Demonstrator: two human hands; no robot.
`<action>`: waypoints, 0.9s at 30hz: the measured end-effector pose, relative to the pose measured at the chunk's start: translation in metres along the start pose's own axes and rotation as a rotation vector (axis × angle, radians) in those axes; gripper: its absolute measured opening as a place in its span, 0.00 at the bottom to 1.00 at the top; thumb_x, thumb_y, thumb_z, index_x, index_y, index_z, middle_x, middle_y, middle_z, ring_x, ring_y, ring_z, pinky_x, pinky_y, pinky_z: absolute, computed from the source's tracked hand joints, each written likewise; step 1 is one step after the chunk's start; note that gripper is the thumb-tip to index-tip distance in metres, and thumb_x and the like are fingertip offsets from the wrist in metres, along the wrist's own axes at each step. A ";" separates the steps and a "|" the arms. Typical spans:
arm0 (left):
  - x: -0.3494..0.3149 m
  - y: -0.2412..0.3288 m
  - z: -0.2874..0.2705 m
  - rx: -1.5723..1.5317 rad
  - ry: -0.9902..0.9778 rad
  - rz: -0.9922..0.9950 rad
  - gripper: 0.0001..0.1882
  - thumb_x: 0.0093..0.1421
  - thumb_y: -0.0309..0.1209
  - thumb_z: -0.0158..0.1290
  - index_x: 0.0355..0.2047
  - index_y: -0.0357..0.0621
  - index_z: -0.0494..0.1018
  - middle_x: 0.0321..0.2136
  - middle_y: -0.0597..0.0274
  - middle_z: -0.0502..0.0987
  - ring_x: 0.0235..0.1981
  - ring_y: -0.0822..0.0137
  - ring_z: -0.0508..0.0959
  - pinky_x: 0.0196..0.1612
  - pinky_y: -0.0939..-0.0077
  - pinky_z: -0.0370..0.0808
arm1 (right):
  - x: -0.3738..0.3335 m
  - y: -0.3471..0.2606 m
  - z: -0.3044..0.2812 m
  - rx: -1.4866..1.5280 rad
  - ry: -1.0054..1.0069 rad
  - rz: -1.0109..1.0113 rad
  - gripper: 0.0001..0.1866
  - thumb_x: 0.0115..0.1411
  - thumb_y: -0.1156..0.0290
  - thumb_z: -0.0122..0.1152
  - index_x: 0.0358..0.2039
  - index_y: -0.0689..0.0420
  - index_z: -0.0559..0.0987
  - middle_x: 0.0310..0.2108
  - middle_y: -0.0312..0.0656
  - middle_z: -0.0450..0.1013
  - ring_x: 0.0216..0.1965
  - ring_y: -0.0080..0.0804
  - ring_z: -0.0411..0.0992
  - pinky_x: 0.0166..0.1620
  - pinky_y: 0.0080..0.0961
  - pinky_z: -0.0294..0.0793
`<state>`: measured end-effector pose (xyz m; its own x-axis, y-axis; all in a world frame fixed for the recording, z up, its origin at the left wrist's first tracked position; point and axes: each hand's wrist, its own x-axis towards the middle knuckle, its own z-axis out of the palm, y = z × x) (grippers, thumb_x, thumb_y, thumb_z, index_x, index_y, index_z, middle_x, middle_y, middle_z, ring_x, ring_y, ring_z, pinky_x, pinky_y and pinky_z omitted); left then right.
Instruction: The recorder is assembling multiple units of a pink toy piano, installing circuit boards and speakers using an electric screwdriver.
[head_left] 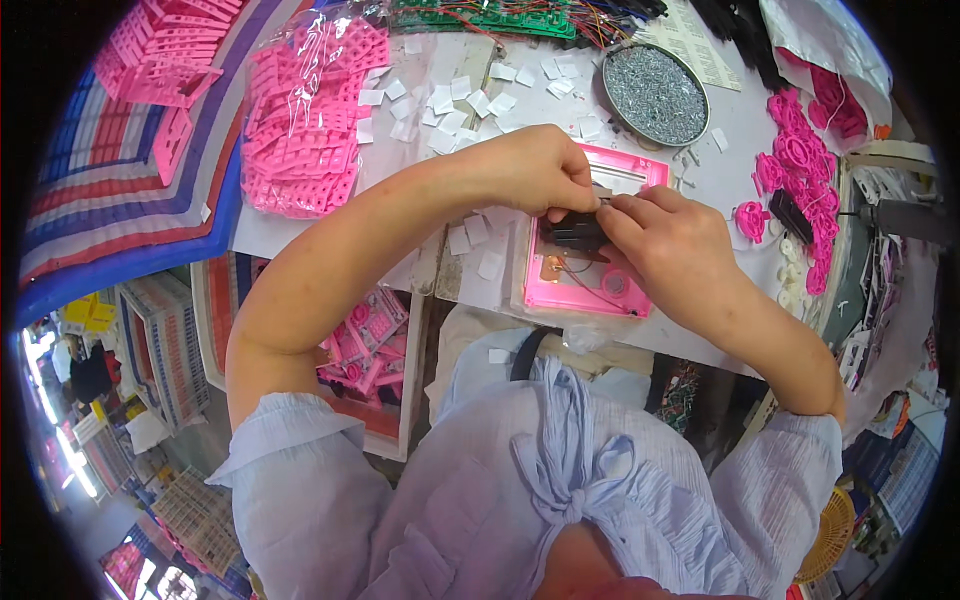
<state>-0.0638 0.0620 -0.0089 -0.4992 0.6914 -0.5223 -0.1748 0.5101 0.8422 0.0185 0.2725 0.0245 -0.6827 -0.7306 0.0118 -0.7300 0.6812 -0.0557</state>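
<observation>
A shallow pink plastic housing (pixel 570 296) lies on the table in front of me. Inside it sits a black block-shaped part (pixel 575 232), with thin wires and a copper-coloured disc (pixel 551 267) nearer to me. Over the black part, my left hand (pixel 543 172) is closed in a pinch. My right hand (pixel 672 238) meets it fingertip to fingertip, its fingers closed and bent over the housing's right side. Whatever the fingertips hold is too small and covered to name. Toward the housing's far end runs a bare metal rod (pixel 617 173).
Behind the housing stands a round tin of screws (pixel 656 95), with white paper pieces (pixel 470 97) scattered to its left. A bag of pink parts (pixel 310 120) lies left, green circuit boards (pixel 485 17) lie at the back, and pink rings (pixel 800 180) are heaped right. Below is an open drawer (pixel 405 400).
</observation>
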 end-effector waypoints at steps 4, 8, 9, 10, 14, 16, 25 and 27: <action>0.003 -0.002 0.002 0.071 0.026 0.045 0.10 0.58 0.32 0.59 0.27 0.37 0.78 0.18 0.66 0.75 0.19 0.77 0.73 0.23 0.80 0.67 | -0.003 -0.002 0.007 0.015 0.179 -0.053 0.17 0.46 0.71 0.62 0.38 0.61 0.80 0.34 0.41 0.78 0.34 0.34 0.77 0.32 0.29 0.79; 0.000 0.001 0.004 0.109 0.058 0.038 0.09 0.58 0.32 0.58 0.27 0.37 0.78 0.17 0.67 0.75 0.19 0.77 0.73 0.23 0.80 0.67 | 0.001 -0.014 0.001 -0.060 0.118 -0.016 0.16 0.46 0.71 0.61 0.37 0.63 0.79 0.30 0.41 0.76 0.33 0.34 0.76 0.33 0.28 0.78; 0.000 0.001 0.005 0.123 0.066 0.041 0.09 0.58 0.31 0.58 0.27 0.37 0.78 0.17 0.67 0.75 0.19 0.77 0.72 0.23 0.80 0.67 | 0.002 -0.017 0.001 -0.076 0.106 -0.012 0.16 0.46 0.72 0.61 0.37 0.63 0.79 0.30 0.41 0.75 0.33 0.34 0.75 0.34 0.28 0.77; -0.002 0.001 0.004 0.126 0.068 0.061 0.09 0.58 0.31 0.58 0.27 0.37 0.78 0.17 0.67 0.75 0.19 0.77 0.72 0.23 0.80 0.67 | 0.004 -0.017 0.001 -0.093 0.096 -0.015 0.16 0.46 0.72 0.61 0.37 0.64 0.79 0.29 0.41 0.75 0.32 0.35 0.75 0.34 0.28 0.77; -0.004 0.002 0.001 0.178 0.062 0.136 0.09 0.58 0.31 0.57 0.28 0.36 0.78 0.18 0.65 0.76 0.19 0.77 0.71 0.23 0.78 0.67 | 0.003 -0.010 0.000 -0.027 0.126 -0.027 0.16 0.46 0.72 0.61 0.37 0.63 0.79 0.30 0.41 0.74 0.33 0.35 0.74 0.34 0.28 0.77; -0.004 0.005 -0.001 0.234 0.047 0.153 0.09 0.59 0.31 0.56 0.29 0.36 0.78 0.18 0.63 0.77 0.19 0.76 0.72 0.23 0.77 0.68 | 0.000 -0.009 0.003 -0.003 0.149 -0.013 0.16 0.47 0.72 0.61 0.37 0.63 0.79 0.31 0.41 0.74 0.35 0.36 0.74 0.34 0.28 0.77; 0.005 0.011 -0.001 0.305 0.001 0.122 0.10 0.58 0.31 0.56 0.28 0.34 0.77 0.17 0.61 0.77 0.19 0.73 0.74 0.25 0.73 0.70 | 0.001 -0.014 -0.001 -0.025 0.039 0.025 0.16 0.49 0.73 0.59 0.40 0.62 0.77 0.37 0.42 0.74 0.41 0.38 0.72 0.40 0.30 0.77; 0.005 0.011 0.000 0.365 0.031 0.172 0.11 0.58 0.31 0.56 0.27 0.34 0.77 0.17 0.60 0.77 0.19 0.71 0.75 0.26 0.73 0.71 | -0.002 -0.011 0.002 0.055 0.069 0.022 0.19 0.49 0.73 0.62 0.43 0.63 0.76 0.40 0.44 0.75 0.43 0.40 0.73 0.43 0.32 0.77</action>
<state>-0.0679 0.0712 -0.0017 -0.5209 0.7697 -0.3690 0.2240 0.5404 0.8111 0.0278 0.2661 0.0230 -0.7007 -0.7091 0.0785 -0.7130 0.6921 -0.1119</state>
